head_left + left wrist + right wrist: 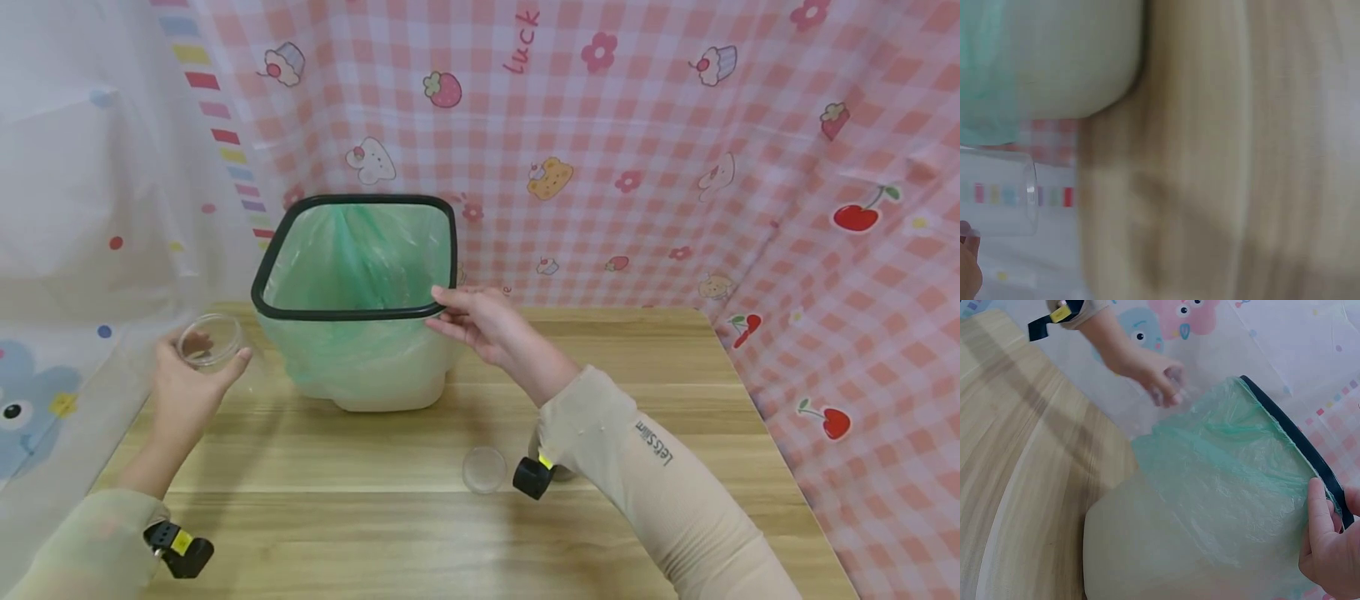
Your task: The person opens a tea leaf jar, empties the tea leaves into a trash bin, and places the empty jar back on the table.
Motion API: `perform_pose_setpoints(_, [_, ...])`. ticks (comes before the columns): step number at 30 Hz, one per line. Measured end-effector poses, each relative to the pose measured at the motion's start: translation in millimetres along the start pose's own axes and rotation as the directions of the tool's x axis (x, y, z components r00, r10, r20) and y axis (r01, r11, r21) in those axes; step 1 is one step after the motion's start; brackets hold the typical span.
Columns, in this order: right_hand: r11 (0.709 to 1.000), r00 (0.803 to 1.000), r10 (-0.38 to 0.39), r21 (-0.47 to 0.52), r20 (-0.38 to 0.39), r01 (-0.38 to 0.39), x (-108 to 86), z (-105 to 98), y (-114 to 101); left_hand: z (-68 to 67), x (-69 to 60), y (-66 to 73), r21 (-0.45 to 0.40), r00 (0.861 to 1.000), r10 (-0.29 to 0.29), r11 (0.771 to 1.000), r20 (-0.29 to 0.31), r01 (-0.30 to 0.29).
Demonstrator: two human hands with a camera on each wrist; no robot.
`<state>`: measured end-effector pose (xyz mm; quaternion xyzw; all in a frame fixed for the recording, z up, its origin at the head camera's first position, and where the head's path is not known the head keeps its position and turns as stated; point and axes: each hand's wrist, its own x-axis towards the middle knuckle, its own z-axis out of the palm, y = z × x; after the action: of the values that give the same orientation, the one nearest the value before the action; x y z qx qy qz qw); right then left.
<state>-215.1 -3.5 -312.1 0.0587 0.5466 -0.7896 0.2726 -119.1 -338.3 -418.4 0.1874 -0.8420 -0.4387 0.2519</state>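
My left hand point(187, 385) holds a clear plastic container point(212, 361) by its side, left of a trash bin. The container point(1000, 194) is see-through, with its round rim facing up in the head view. The pale bin point(393, 387) has a black rim ring point(345, 315) and a green plastic bag point(352, 258) lining it and hanging over its outside. With thumb and fingers, my right hand point(483, 325) grips the ring at the front right corner. In the right wrist view the right hand point(1335, 550) pinches ring and bag edge together.
On the wooden table point(360, 517) lies a small clear round disc point(483, 469), like a lid. A roundish object point(564, 473) is mostly hidden behind the right wrist's camera. Patterned cloths point(525, 117) hang behind the table and along both sides.
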Motion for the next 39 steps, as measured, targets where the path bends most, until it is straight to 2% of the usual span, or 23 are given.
perform_pose_setpoints(5, [1.0,1.0,0.004,-0.001,0.001,-0.004,-0.1,0.3,0.1,8.8,-11.5,-21.3,0.026,0.998,-0.028,0.999,0.06,0.026])
perform_pose_setpoints(10, [1.0,1.0,0.001,-0.006,0.002,-0.001,0.0,0.2,-0.2,18.1,-19.8,-40.2,0.081,0.993,-0.032,0.996,0.114,0.023])
perform_pose_setpoints(19, [1.0,1.0,0.001,-0.007,0.003,-0.001,-0.6,0.5,-0.5,30.7,-32.0,-65.0,0.049,0.981,-0.012,0.999,0.195,0.002])
perform_pose_setpoints(28, [1.0,1.0,0.006,0.009,-0.016,-0.006,0.4,-1.0,0.3,38.2,-36.3,-75.5,0.012,0.982,-0.035,0.999,0.187,0.034])
perform_pose_setpoints(34, [1.0,1.0,0.009,0.007,-0.012,-0.009,0.0,-0.9,0.2,42.2,-40.2,-76.6,-0.048,0.989,-0.05,0.997,0.139,0.057])
perform_pose_setpoints(39, [1.0,1.0,0.011,0.007,-0.007,-0.011,0.7,-1.1,0.9,45.1,-43.7,-77.3,-0.065,0.992,-0.072,0.995,0.108,0.079])
